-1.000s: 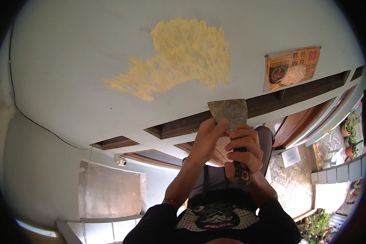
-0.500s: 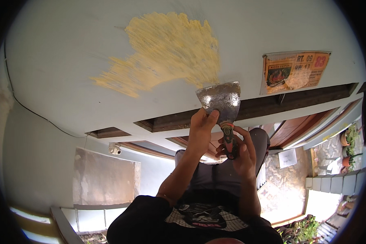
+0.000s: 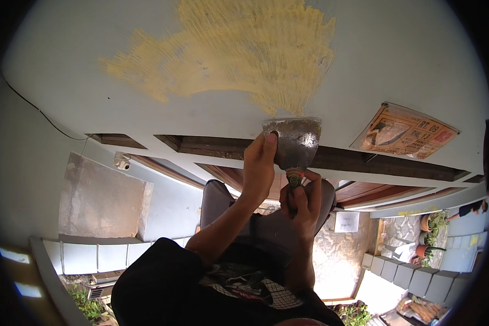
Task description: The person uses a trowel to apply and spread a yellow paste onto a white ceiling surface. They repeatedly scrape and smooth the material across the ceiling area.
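My left hand [image 3: 259, 165] pinches the left side of a wide, worn metal scraper blade [image 3: 300, 142], with the thumb on its face and its fingers closed. My right hand [image 3: 300, 206] is closed round the scraper's dark patterned handle [image 3: 294, 179], just below the blade. The blade's broad edge is just below a rough, streaky yellow patch [image 3: 233, 54] on the pale grey wall [image 3: 81, 54]. Whether the edge touches the wall, I cannot tell.
A faded orange sign [image 3: 405, 130] hangs right of the scraper. Below are dark vent openings [image 3: 388, 168], wooden doors [image 3: 367, 193], a camera [image 3: 121, 161] and a block parapet [image 3: 92, 258]. A person [image 3: 467, 209] is at far right among potted plants [image 3: 432, 228].
My left thumb has moved to the blade's upper left side and my right fingers have shifted on the handle. The view has tilted; the yellow patch sits higher and a person shows at right.
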Motion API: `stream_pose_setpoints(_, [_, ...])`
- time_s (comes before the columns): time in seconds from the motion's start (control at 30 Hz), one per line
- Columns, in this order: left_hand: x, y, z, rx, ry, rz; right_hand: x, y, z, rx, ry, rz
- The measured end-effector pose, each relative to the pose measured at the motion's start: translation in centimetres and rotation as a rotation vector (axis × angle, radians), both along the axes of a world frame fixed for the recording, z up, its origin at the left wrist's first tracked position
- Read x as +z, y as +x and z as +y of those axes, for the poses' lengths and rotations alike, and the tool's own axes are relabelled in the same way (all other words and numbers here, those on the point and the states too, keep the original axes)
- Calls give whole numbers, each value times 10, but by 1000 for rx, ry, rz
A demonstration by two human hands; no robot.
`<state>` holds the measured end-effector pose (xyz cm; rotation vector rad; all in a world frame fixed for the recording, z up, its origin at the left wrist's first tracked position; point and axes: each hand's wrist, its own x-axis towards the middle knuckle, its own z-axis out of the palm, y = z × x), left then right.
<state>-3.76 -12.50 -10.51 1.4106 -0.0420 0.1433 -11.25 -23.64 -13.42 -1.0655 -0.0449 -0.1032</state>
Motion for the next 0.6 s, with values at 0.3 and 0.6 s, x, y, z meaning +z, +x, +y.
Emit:
stream_pose_setpoints(0.3, [18,4,6,162,26,-64,-22,11,27,-68,-55,80])
stream_pose_setpoints(0.6, [19,7,24,149,362,-7,-24,13,38,10,84,110])
